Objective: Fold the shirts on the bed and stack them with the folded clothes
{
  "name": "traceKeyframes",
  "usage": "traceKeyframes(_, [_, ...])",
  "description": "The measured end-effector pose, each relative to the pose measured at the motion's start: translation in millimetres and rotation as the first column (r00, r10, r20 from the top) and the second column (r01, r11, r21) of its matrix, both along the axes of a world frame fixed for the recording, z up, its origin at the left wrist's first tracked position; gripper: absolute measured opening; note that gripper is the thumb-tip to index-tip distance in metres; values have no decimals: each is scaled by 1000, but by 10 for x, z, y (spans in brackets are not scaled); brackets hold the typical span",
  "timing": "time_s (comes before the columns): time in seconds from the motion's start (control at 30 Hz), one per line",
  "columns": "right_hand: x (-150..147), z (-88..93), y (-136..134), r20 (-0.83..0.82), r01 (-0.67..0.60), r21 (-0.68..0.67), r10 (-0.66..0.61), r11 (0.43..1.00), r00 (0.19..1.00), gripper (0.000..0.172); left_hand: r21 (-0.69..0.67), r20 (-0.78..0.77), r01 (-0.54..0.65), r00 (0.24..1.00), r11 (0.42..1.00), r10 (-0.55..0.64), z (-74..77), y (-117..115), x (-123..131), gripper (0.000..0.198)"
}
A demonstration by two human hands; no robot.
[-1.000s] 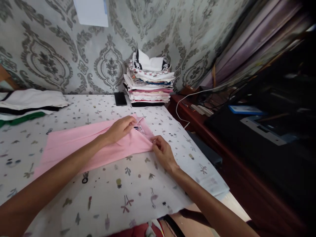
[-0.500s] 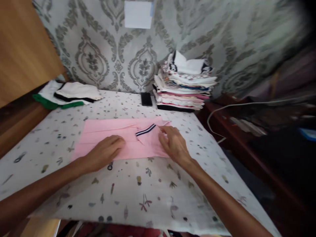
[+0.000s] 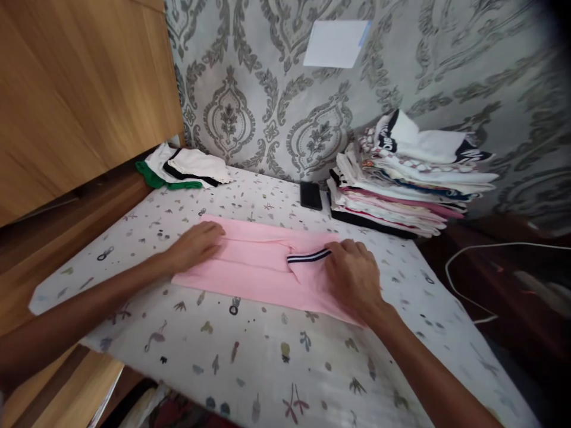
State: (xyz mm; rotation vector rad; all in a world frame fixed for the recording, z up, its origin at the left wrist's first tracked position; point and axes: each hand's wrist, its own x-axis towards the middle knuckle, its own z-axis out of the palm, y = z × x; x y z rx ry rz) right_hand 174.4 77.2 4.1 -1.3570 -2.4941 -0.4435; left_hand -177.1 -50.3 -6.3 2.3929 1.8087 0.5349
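on the sheet (image 3: 285, 351), in the middle of my view from the head camera, i see the pink cloth (image 3: 259, 255). it lies flat as a long folded strip, its creases running lengthwise, and i take my bearings from it. toward its right end, on top, sits a dark band (image 3: 308, 257) with white stripes.

i have the left hand (image 3: 196, 242) over the cloth's left end, palm down, fingers together and slightly bent. its thumb is hidden, so i cannot tell whether it pinches the fabric or only rests there. i have the right hand (image 3: 354, 273) on the cloth's right end, fingers curled, the index finger at the end of the band. the palm side is turned from me, so i cannot tell if it grasps any fabric.

beyond the cloth lies a black phone (image 3: 311, 195). beyond and to the right of the cloth stands a tall stack (image 3: 401, 190) of folded clothes, mostly white, near the phone. beyond the cloth's left end is a low pile (image 3: 191, 166) in white, black and green. well behind the cloth, a paper (image 3: 336, 44) shows on the patterned wall (image 3: 272, 107). far right of the cloth runs a white cord (image 3: 499, 245).
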Motion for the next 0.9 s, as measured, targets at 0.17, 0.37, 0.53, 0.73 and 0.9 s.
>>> traceKeyframes(0.17, [-368, -100, 232, -89, -265, -126, 255, 956, 963, 40, -70, -374, -1, 927, 998, -25, 103, 283, -254, 20])
traceKeyframes(0.37, [-600, -364, 342, -100, -282, -329, 263, 901, 960, 51, -24, -581, -36, 814, 999, 15, 191, 363, -338, 20])
traceKeyframes(0.53, [-585, -427, 250, -13, -220, -360, 231, 907, 973, 52, 125, -557, -116, 814, 985, 166, 185, 445, -486, 18])
traceKeyframes(0.73, [-605, -384, 239, 9, -224, -336, 241, 915, 971, 49, 65, -422, -140, 894, 988, 154, 48, 448, -619, 21])
traceKeyframes(0.9, [-611, -386, 250, -37, -281, -345, 286, 895, 957, 48, 40, -123, -234, 964, 971, 237, 15, 368, -753, 22])
